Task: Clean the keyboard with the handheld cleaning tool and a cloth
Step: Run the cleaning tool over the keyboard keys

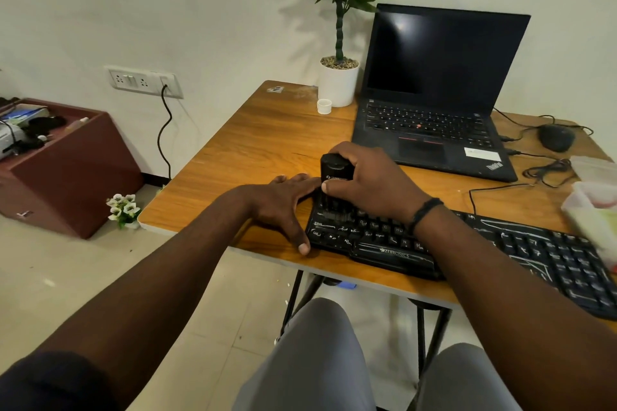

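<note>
- Wooden bench (253, 137) stands against a pale wall, and the black keyboard (467, 250) lies along its near edge, with its long axis running from the left end out to the right and a little toward the person.
- Behind the keyboard sit an open laptop (434, 93) and a potted plant (339, 43); behind its right half lies a mouse (556, 137).
- At the left end of the keyboard, the right hand (370, 183) has its fingers wrapped closed around the handheld cleaning tool (335, 170), a black upright body whose lower end meets the keys there.
- The left hand (283, 203) lies flat and open just left of the keyboard, holding nothing; its fingertips touch the far left corner and its thumb rests at the near left corner (it seems to steady the board).
- The right forearm crosses above the middle of the keyboard, with the wrist bent down to the tool.
- Most of the keyboard's length extends to the right of the tool, so I judge the next strokes should travel rightward along the long axis, and the right hand is the one placed for this.
- I see no clear cloth; something pale and blurred sits behind the keyboard's right end, and I cannot tell what it is.
</note>
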